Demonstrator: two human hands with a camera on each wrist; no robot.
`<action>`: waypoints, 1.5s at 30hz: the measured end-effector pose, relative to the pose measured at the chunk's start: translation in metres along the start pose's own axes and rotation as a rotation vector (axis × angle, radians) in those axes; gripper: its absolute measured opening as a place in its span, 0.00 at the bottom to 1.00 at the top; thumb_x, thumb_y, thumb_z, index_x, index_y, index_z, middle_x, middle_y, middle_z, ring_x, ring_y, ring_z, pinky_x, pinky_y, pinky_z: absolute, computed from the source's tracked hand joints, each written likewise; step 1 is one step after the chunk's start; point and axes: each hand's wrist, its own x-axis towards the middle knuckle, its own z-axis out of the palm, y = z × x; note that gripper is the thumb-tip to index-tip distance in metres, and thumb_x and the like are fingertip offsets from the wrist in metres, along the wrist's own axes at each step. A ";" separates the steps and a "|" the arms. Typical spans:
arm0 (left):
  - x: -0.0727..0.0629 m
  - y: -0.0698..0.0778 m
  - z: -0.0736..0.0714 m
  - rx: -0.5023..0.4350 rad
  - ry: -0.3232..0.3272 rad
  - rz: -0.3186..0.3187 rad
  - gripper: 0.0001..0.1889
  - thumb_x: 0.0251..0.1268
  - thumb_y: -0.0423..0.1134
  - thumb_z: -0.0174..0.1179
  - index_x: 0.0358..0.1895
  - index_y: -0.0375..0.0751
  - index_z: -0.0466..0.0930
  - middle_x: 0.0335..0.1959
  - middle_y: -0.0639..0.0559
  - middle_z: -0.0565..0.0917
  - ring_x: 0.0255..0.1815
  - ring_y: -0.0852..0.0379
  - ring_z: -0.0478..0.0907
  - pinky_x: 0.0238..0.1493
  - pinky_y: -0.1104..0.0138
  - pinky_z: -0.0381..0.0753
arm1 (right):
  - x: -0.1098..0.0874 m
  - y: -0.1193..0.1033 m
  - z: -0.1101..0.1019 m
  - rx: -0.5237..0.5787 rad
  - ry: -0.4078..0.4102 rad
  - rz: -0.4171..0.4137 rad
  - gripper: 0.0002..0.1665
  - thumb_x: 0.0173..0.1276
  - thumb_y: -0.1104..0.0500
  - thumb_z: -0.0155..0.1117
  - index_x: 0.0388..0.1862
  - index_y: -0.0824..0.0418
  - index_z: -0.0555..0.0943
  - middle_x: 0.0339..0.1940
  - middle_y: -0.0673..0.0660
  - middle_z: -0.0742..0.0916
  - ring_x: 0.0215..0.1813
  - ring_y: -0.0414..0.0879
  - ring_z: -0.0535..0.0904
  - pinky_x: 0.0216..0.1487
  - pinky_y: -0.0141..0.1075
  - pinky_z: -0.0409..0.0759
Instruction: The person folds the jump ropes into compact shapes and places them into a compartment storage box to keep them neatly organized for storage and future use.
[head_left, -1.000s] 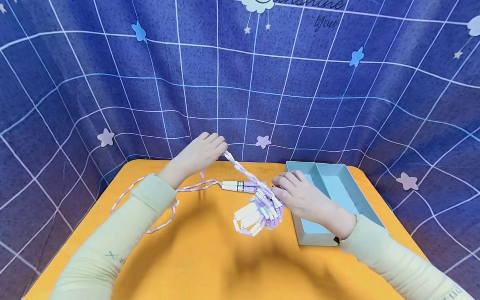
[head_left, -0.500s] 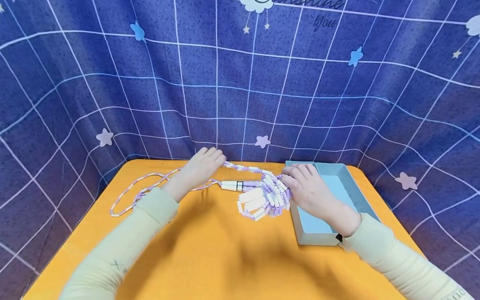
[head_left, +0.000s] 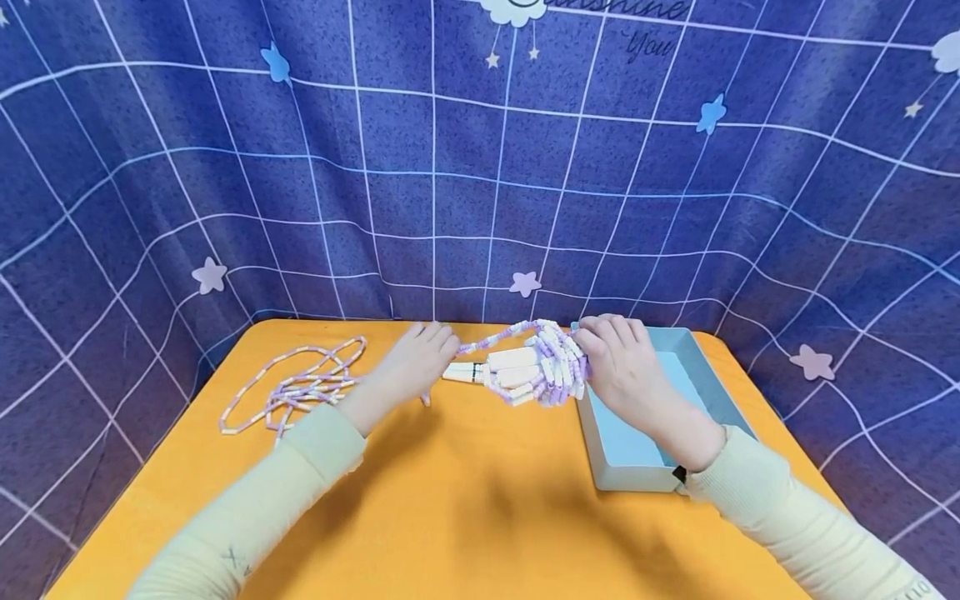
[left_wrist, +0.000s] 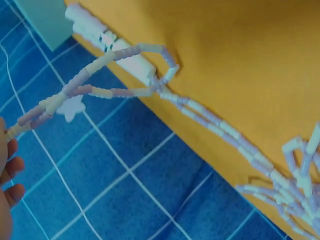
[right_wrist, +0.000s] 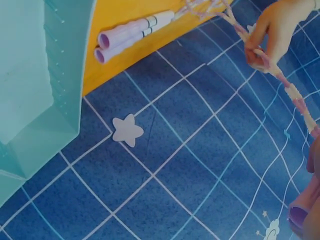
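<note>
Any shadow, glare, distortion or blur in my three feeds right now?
Head: soft shadows across the orange table, bright white handles nearly washed out, grid lines on the curtain bowed. Left wrist: dim with a cool cast, beaded rope slightly soft. Right wrist: similarly cool, tray tinted teal; no strong glare.

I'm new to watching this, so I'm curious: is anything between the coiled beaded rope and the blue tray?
Nothing loose shows between them. The right hand holds the coiled beaded rope beside the blue tray, whose left wall seems the only barrier. The left hand pinches a strand of that rope, which could hold it back.
</note>
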 end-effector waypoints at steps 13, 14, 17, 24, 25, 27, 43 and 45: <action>0.002 0.044 -0.007 0.041 0.071 0.082 0.13 0.67 0.33 0.35 0.40 0.40 0.72 0.36 0.48 0.74 0.39 0.50 0.70 0.37 0.63 0.65 | 0.016 -0.001 0.002 -0.046 -0.027 0.179 0.09 0.69 0.66 0.41 0.47 0.67 0.62 0.38 0.65 0.74 0.32 0.59 0.68 0.28 0.44 0.60; 0.002 0.047 -0.009 0.034 0.060 0.083 0.13 0.67 0.33 0.34 0.40 0.40 0.72 0.36 0.48 0.73 0.39 0.50 0.70 0.37 0.63 0.65 | 0.017 0.000 0.003 -0.059 -0.024 0.188 0.09 0.69 0.66 0.41 0.47 0.67 0.62 0.38 0.64 0.74 0.33 0.59 0.69 0.28 0.44 0.60; 0.003 0.053 -0.014 0.012 0.054 0.077 0.14 0.68 0.33 0.33 0.39 0.41 0.72 0.34 0.49 0.73 0.37 0.51 0.69 0.36 0.63 0.64 | 0.018 0.002 0.004 -0.104 -0.021 0.212 0.09 0.69 0.65 0.43 0.46 0.66 0.63 0.37 0.64 0.75 0.32 0.59 0.68 0.27 0.44 0.60; 0.004 0.069 -0.028 0.031 0.118 0.127 0.15 0.66 0.32 0.35 0.37 0.41 0.75 0.33 0.50 0.75 0.35 0.51 0.70 0.35 0.63 0.65 | 0.014 0.010 0.009 -0.197 -0.070 0.265 0.10 0.69 0.67 0.42 0.48 0.67 0.65 0.38 0.64 0.75 0.34 0.59 0.69 0.28 0.46 0.63; 0.004 0.072 -0.031 0.037 0.121 0.138 0.15 0.66 0.32 0.36 0.38 0.41 0.76 0.33 0.50 0.76 0.35 0.51 0.71 0.35 0.64 0.65 | 0.013 0.011 0.010 -0.206 -0.082 0.273 0.10 0.69 0.67 0.41 0.48 0.67 0.65 0.38 0.64 0.75 0.34 0.59 0.69 0.29 0.46 0.63; 0.005 0.076 -0.036 0.035 0.124 0.154 0.14 0.66 0.32 0.38 0.38 0.42 0.76 0.34 0.51 0.76 0.36 0.52 0.71 0.35 0.64 0.65 | 0.012 0.013 0.011 -0.220 -0.100 0.290 0.10 0.71 0.66 0.40 0.49 0.67 0.65 0.39 0.64 0.75 0.35 0.59 0.69 0.29 0.46 0.63; 0.014 0.100 -0.093 0.093 0.226 0.254 0.14 0.71 0.35 0.34 0.35 0.43 0.72 0.29 0.54 0.72 0.33 0.55 0.68 0.35 0.66 0.63 | 0.002 0.007 0.024 -0.292 -0.191 0.300 0.12 0.74 0.62 0.37 0.50 0.66 0.65 0.39 0.62 0.74 0.37 0.58 0.68 0.29 0.47 0.61; 0.016 0.099 -0.099 0.113 0.252 0.257 0.15 0.71 0.34 0.33 0.34 0.42 0.72 0.28 0.54 0.72 0.32 0.55 0.68 0.36 0.65 0.64 | 0.001 0.006 0.025 -0.300 -0.200 0.288 0.13 0.75 0.62 0.35 0.49 0.66 0.66 0.39 0.62 0.74 0.37 0.58 0.68 0.29 0.47 0.61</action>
